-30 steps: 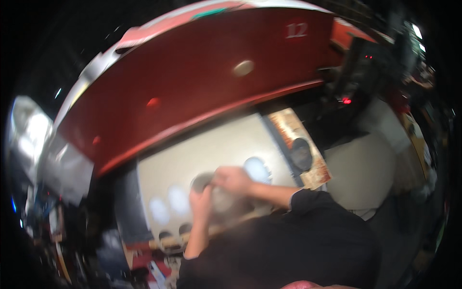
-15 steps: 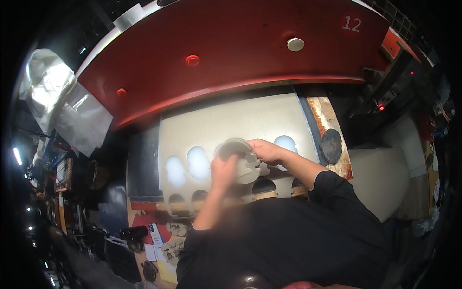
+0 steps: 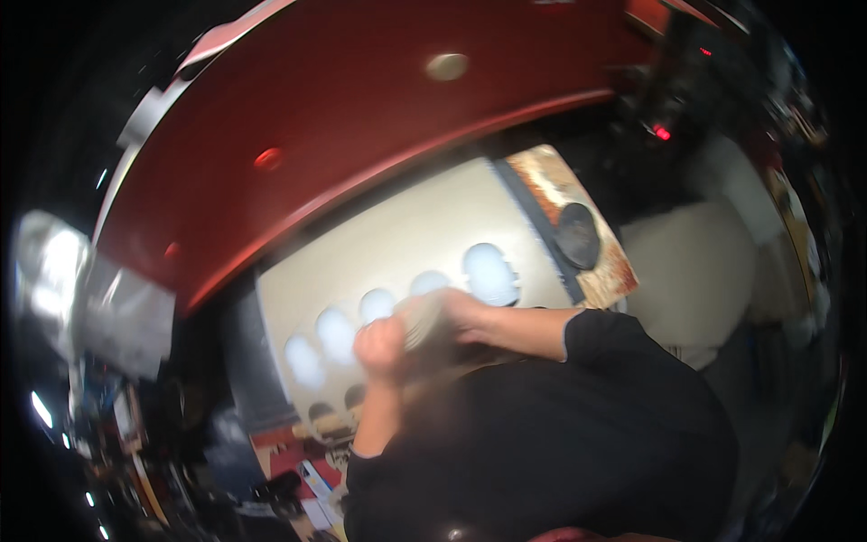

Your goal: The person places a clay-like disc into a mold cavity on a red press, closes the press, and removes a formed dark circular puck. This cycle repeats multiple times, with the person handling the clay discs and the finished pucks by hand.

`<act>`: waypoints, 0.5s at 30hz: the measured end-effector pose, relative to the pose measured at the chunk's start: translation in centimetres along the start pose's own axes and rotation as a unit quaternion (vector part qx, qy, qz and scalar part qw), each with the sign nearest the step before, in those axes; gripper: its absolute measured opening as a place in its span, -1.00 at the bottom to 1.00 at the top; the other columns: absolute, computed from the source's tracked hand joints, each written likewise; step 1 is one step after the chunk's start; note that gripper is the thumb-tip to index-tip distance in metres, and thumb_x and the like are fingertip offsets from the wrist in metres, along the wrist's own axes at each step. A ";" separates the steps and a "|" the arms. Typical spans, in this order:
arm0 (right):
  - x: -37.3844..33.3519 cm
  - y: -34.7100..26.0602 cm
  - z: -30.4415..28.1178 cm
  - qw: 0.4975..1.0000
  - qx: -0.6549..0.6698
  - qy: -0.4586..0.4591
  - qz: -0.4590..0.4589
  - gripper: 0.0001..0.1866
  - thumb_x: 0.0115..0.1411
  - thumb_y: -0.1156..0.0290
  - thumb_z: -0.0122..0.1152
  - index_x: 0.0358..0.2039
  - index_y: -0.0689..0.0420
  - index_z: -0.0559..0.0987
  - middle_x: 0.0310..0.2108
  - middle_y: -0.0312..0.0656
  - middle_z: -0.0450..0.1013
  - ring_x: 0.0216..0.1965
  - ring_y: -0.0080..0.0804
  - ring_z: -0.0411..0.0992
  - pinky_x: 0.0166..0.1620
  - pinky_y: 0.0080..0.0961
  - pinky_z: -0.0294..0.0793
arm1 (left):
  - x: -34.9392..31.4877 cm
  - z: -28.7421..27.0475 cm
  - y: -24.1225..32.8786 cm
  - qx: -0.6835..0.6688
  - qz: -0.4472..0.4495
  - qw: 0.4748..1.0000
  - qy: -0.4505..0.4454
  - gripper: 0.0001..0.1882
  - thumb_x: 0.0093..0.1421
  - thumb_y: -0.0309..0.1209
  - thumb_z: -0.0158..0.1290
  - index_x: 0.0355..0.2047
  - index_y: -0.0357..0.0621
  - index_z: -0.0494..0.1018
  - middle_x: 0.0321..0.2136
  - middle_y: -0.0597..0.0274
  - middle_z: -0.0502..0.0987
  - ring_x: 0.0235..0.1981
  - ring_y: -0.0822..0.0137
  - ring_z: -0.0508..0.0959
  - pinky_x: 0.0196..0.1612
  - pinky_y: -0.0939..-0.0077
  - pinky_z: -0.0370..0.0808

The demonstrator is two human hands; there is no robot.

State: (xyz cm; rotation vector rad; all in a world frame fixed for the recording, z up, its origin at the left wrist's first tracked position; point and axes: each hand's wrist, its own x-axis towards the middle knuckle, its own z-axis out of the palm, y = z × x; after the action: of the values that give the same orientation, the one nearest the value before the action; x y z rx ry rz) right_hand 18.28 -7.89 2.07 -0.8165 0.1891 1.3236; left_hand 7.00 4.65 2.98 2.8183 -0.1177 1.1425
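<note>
I saw both hands — left hand (image 3: 379, 346), right hand (image 3: 465, 313) — closed around a blurred pale round object (image 3: 423, 321) at the beige tray's (image 3: 406, 239) near edge, beside pale discs (image 3: 490, 273).

Glossy red panel (image 3: 361, 117); matt beige tray (image 3: 397, 244), smooth; black cloth sleeve (image 3: 614, 334), matt.

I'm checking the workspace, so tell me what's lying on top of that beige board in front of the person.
On the beige board lies a row of pale round discs. The left hand and right hand hold a blurred pale object over it, hiding whatever lies beneath.
</note>
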 end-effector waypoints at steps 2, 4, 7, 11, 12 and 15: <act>0.5 0.5 -0.7 0.997 -0.052 -0.043 -0.038 -0.74 0.30 0.33 -0.04 -0.26 0.23 0.56 -0.29 -0.14 0.52 -0.21 -0.33 0.47 -0.09 -0.35 0.43 | 0.4 -0.3 0.3 0.001 0.012 1.000 -0.001 -0.80 -0.01 -0.41 0.19 -0.45 -0.24 0.42 -0.66 0.08 0.36 -0.64 0.04 0.41 -0.59 0.22 0.29; 0.4 0.9 -1.8 0.985 -0.094 -0.078 -0.126 -0.77 0.29 0.31 0.01 -0.31 0.17 0.56 -0.35 -0.21 0.50 -0.30 -0.39 0.45 -0.17 -0.42 0.42 | 1.0 -0.5 0.6 -0.051 0.010 0.998 0.036 -0.83 0.00 -0.44 0.17 -0.46 -0.23 0.42 -0.65 0.07 0.38 -0.62 0.04 0.43 -0.56 0.22 0.31; 0.9 -1.6 -4.0 0.975 -0.160 -0.154 -0.013 -0.82 0.22 0.29 0.13 -0.49 0.06 0.51 -0.53 -0.37 0.41 -0.58 -0.62 0.29 -0.52 -0.63 0.24 | 1.7 -0.5 0.7 -0.152 -0.049 0.987 -0.002 -0.81 -0.08 -0.44 0.19 -0.46 -0.24 0.45 -0.62 0.05 0.42 -0.62 0.03 0.44 -0.56 0.23 0.33; 1.1 -3.8 -4.4 0.934 -0.286 -0.207 -0.061 -0.89 0.16 0.37 0.18 -0.48 0.08 0.55 -0.61 -0.36 0.42 -0.65 -0.63 0.32 -0.59 -0.65 0.23 | 1.9 0.6 1.0 -0.175 -0.027 0.984 -0.036 -0.83 -0.05 -0.45 0.19 -0.46 -0.23 0.44 -0.63 0.06 0.42 -0.63 0.02 0.44 -0.56 0.25 0.34; 0.9 -3.9 -4.2 0.917 -0.328 -0.201 -0.106 -0.89 0.14 0.37 0.20 -0.49 0.07 0.56 -0.65 -0.36 0.42 -0.68 -0.62 0.32 -0.63 -0.66 0.22 | 2.0 0.9 1.1 -0.134 0.022 0.991 -0.021 -0.82 -0.05 -0.45 0.21 -0.48 -0.22 0.43 -0.63 0.08 0.42 -0.63 0.03 0.44 -0.56 0.24 0.34; -0.3 -2.5 -3.6 0.931 -0.285 -0.105 -0.205 -0.88 0.16 0.38 0.19 -0.44 0.15 0.57 -0.57 -0.34 0.43 -0.55 -0.65 0.32 -0.50 -0.60 0.29 | 2.7 1.1 1.0 -0.057 0.044 0.997 0.023 -0.83 -0.02 -0.47 0.21 -0.51 -0.20 0.41 -0.65 0.14 0.40 -0.66 0.10 0.42 -0.60 0.28 0.30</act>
State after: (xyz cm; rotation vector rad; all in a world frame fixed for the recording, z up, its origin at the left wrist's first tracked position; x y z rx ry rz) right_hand 21.62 -10.44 0.74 -1.1165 -0.5386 1.0580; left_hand 9.62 3.41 4.13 2.7093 -0.2960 1.1763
